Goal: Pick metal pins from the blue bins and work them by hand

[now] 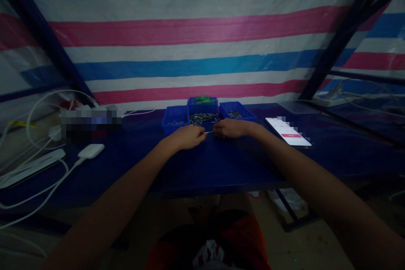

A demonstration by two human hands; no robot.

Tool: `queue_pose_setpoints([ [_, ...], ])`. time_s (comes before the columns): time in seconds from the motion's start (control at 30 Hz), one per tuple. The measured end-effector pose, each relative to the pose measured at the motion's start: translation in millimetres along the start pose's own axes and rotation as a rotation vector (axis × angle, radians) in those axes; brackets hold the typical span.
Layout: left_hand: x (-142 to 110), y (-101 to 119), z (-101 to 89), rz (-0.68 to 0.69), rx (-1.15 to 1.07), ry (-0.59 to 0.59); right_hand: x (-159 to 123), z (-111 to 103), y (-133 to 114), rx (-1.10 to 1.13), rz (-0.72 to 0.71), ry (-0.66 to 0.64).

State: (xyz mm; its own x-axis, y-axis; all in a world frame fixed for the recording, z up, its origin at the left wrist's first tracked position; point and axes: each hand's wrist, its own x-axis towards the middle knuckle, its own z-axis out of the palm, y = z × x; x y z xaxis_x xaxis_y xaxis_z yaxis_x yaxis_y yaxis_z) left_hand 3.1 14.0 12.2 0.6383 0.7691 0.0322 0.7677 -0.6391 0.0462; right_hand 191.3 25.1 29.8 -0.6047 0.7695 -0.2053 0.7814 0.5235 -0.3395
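Observation:
My left hand (189, 136) and my right hand (229, 128) rest close together on the dark blue table (215, 164), just in front of the blue trays. Both hands are closed in a pinch. A thin pale metal pin (209, 132) spans the small gap between their fingertips. The middle blue tray (202, 119) behind my hands holds a heap of small metal pins. The left blue tray (175, 120) holds a few pins, and the right blue tray (236, 112) holds some small dark parts. A fourth tray at the back (202, 101) holds green pieces.
A phone (288, 131) with a lit screen lies on the table to the right. White chargers, cables and a power strip (31, 168) lie at the left. A striped tarp (196, 42) hangs behind the table, between dark slanted frame bars.

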Motion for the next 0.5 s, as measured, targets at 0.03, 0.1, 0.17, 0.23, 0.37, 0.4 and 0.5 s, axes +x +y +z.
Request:
queue_pose_setpoints([
  [0.03,-0.3,0.4,-0.7,0.002,-0.005,-0.008,-0.2,-0.1,-0.2,-0.005,0.001,0.001],
  [0.1,-0.7,0.5,-1.6,0.017,-0.013,-0.017,-0.6,-0.3,-0.7,-0.025,0.001,0.001],
  [0.17,-0.6,-0.2,-1.6,0.031,-0.014,-0.015,-0.9,-0.7,-1.2,-0.049,-0.008,0.000],
  [0.23,-0.2,-0.9,-1.1,0.033,-0.006,-0.012,-1.0,-1.0,-1.6,-0.077,-0.018,-0.002],
  [0.37,0.4,-1.0,-0.1,0.028,-0.013,-0.019,-1.2,-1.2,-1.5,-0.122,-0.037,-0.006],
  [0.4,0.4,-0.8,0.1,0.025,-0.019,-0.019,-1.2,-1.2,-1.4,-0.136,-0.039,-0.008],
  [0.5,0.1,-0.6,0.5,0.008,-0.038,-0.015,-1.3,-1.2,-1.5,-0.166,-0.039,-0.013],
])
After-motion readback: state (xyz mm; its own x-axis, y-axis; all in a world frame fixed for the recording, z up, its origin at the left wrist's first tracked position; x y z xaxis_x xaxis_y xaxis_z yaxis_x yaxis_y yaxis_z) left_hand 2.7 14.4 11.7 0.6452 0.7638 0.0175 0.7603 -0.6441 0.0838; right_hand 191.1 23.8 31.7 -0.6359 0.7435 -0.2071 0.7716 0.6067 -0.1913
